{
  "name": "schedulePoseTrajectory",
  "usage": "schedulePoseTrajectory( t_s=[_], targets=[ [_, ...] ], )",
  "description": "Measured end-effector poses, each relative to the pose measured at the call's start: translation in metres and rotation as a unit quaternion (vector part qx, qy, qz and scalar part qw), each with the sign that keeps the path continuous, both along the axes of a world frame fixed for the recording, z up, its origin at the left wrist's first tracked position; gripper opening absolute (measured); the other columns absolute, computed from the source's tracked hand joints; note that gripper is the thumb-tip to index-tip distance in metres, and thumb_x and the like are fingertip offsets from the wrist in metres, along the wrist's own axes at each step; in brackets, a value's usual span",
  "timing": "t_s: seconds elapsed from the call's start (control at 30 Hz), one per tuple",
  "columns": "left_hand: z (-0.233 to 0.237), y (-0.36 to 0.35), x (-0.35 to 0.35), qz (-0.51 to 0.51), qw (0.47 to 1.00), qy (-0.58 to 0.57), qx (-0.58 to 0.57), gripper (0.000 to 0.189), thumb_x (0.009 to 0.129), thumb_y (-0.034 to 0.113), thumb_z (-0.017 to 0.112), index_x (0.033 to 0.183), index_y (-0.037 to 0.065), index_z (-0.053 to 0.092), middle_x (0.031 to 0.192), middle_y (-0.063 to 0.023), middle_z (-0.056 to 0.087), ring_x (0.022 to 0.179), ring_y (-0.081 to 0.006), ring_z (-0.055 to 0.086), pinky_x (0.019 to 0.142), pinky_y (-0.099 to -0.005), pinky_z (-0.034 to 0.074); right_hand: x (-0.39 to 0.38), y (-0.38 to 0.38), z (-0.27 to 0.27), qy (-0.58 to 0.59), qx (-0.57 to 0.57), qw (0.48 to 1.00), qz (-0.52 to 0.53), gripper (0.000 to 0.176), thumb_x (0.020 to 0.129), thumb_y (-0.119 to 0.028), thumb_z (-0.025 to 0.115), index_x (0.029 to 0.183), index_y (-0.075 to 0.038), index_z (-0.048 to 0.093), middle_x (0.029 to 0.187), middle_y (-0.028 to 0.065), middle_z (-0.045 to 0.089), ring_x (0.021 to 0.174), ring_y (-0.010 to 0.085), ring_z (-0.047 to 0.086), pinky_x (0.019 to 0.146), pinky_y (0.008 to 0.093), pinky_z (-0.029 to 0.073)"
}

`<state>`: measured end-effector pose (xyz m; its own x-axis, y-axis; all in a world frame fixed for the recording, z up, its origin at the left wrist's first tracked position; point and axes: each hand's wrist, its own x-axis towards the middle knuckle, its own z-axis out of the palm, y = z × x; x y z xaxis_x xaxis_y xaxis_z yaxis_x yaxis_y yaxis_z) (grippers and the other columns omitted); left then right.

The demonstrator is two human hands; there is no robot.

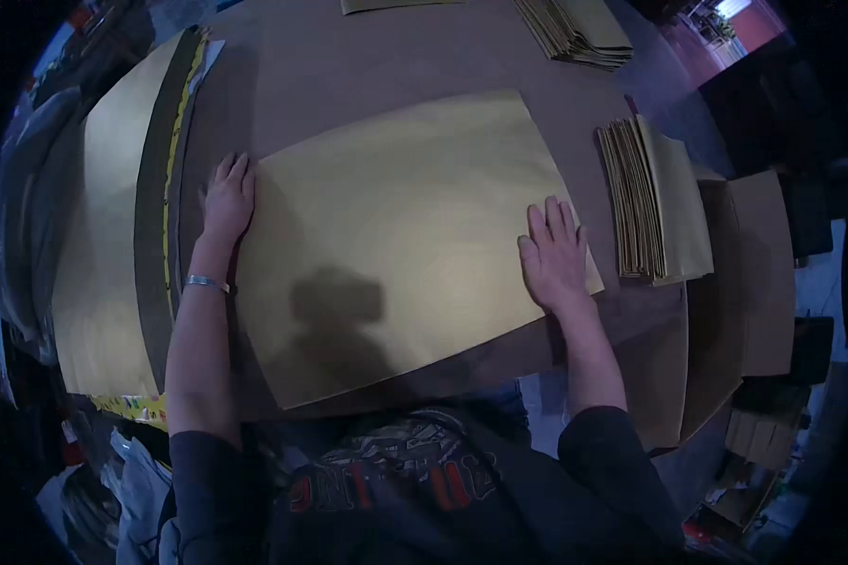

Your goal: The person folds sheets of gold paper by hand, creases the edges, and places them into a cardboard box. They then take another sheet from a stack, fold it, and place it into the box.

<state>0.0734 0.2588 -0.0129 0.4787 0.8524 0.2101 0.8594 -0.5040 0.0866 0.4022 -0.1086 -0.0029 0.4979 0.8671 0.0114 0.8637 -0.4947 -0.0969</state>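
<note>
The paper (pixel 396 226) lies flat on the surface (pixel 301 56); it looks light, thin and easily creased, best taken by opposite edges. The right hand (pixel 554 259) rests open on its right side; the left hand (pixel 228 196), open, is at its left edge.

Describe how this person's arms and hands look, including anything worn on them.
Both the left hand and the right hand are ungloved. A narrow, pale, silvery band circles the left wrist; none shows on the right. The dark sleeves are short, leaving both forearms uncovered.
</note>
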Motion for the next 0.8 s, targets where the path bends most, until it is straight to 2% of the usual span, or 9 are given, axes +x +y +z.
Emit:
schedulePoseTrajectory(
  t_s=[0.07, 0.27, 0.33, 0.37, 0.4, 0.47, 0.5, 0.67, 0.8],
  targets=[
    [0.006, 0.000, 0.022, -0.027, 0.999, -0.012, -0.014, 0.038, 0.097, 0.035, 0.051, 0.127, 0.013, 0.060, 0.136, -0.0119, 0.053, 0.128, -0.0330, 0.047, 0.105, -0.0486, 0.040, 0.029, -0.016, -0.002, -0.008, 0.001, 0.997, -0.072, 0.055, 0.101, -0.039, 0.037, 0.148, -0.011, 0.036, 0.157, 0.0182, 0.023, 0.147, 0.0359, 0.016, 0.117, 0.0591, 0.013],
    [0.038, -0.016, 0.124, -0.100, 0.993, -0.007, -0.065, 0.042, 0.088, 0.039, 0.063, 0.116, 0.008, 0.066, 0.121, -0.0118, 0.062, 0.113, -0.0319, 0.058, 0.092, -0.0419, 0.049, 0.032, -0.019, 0.003, -0.026, -0.016, 0.996, -0.085, 0.055, 0.100, -0.038, 0.038, 0.148, -0.011, 0.036, 0.158, 0.0164, 0.024, 0.148, 0.0352, 0.016, 0.117, 0.0564, 0.013],
    [0.044, -0.013, 0.151, -0.113, 0.977, -0.024, -0.178, 0.049, 0.081, 0.043, 0.069, 0.114, 0.006, 0.066, 0.112, -0.0136, 0.066, 0.104, -0.0320, 0.063, 0.089, -0.0412, 0.050, 0.031, -0.019, 0.003, -0.012, -0.001, 0.996, -0.090, 0.056, 0.100, -0.039, 0.039, 0.147, -0.010, 0.038, 0.158, 0.0167, 0.024, 0.147, 0.0357, 0.017, 0.117, 0.0568, 0.013],
    [0.037, -0.014, 0.156, -0.135, 0.976, -0.085, -0.145, 0.047, 0.078, 0.041, 0.071, 0.107, 0.005, 0.069, 0.099, -0.0153, 0.070, 0.096, -0.0321, 0.067, 0.084, -0.0412, 0.052, 0.031, -0.019, 0.004, -0.008, -0.001, 0.996, -0.093, 0.056, 0.099, -0.039, 0.040, 0.147, -0.010, 0.039, 0.158, 0.0168, 0.024, 0.147, 0.0358, 0.017, 0.117, 0.0570, 0.013],
    [0.043, -0.015, 0.162, -0.140, 0.976, -0.085, -0.140, 0.047, 0.078, 0.041, 0.071, 0.107, 0.005, 0.069, 0.099, -0.0153, 0.070, 0.096, -0.0321, 0.067, 0.084, -0.0412, 0.052, 0.032, -0.021, 0.000, -0.002, 0.023, 0.996, -0.089, 0.056, 0.099, -0.040, 0.042, 0.146, -0.010, 0.040, 0.157, 0.0170, 0.024, 0.147, 0.0359, 0.017, 0.117, 0.0573, 0.013],
    [0.065, -0.023, 0.174, -0.139, 0.942, -0.058, -0.300, 0.039, 0.078, 0.036, 0.070, 0.101, 0.004, 0.071, 0.088, -0.0152, 0.071, 0.089, -0.0321, 0.068, 0.079, -0.0402, 0.053, 0.033, -0.021, 0.003, 0.007, 0.026, 0.995, -0.093, 0.057, 0.099, -0.040, 0.042, 0.146, -0.009, 0.040, 0.157, 0.0170, 0.025, 0.147, 0.0357, 0.017, 0.117, 0.0572, 0.012],
    [0.070, -0.035, 0.174, -0.172, 0.942, -0.095, -0.270, 0.036, 0.078, 0.032, 0.070, 0.096, 0.002, 0.071, 0.078, -0.0161, 0.069, 0.078, -0.0293, 0.068, 0.073, -0.0396, 0.053, 0.032, -0.021, 0.004, 0.017, 0.025, 0.995, -0.094, 0.057, 0.098, -0.041, 0.043, 0.145, -0.009, 0.041, 0.157, 0.0171, 0.025, 0.147, 0.0354, 0.017, 0.117, 0.0571, 0.012],
    [0.080, -0.028, 0.175, -0.209, 0.929, -0.029, -0.305, 0.032, 0.081, 0.027, 0.070, 0.096, -0.001, 0.068, 0.079, -0.0182, 0.066, 0.071, -0.0267, 0.064, 0.070, -0.0409, 0.050, 0.044, -0.013, 0.013, 0.037, 0.102, 0.991, -0.078, 0.055, 0.097, -0.037, 0.050, 0.139, -0.002, 0.046, 0.148, 0.0189, 0.040, 0.142, 0.0373, 0.030, 0.116, 0.0538, 0.020],
    [0.079, 0.006, 0.141, -0.183, 0.917, -0.175, -0.309, 0.029, 0.086, 0.025, 0.069, 0.096, -0.002, 0.069, 0.079, -0.0155, 0.068, 0.073, -0.0212, 0.064, 0.070, -0.0378, 0.051, 0.045, -0.004, -0.002, 0.040, 0.258, 0.964, -0.061, 0.052, 0.095, -0.030, 0.056, 0.137, -0.001, 0.047, 0.141, 0.0215, 0.046, 0.137, 0.0393, 0.035, 0.113, 0.0491, 0.028]
  ],
)
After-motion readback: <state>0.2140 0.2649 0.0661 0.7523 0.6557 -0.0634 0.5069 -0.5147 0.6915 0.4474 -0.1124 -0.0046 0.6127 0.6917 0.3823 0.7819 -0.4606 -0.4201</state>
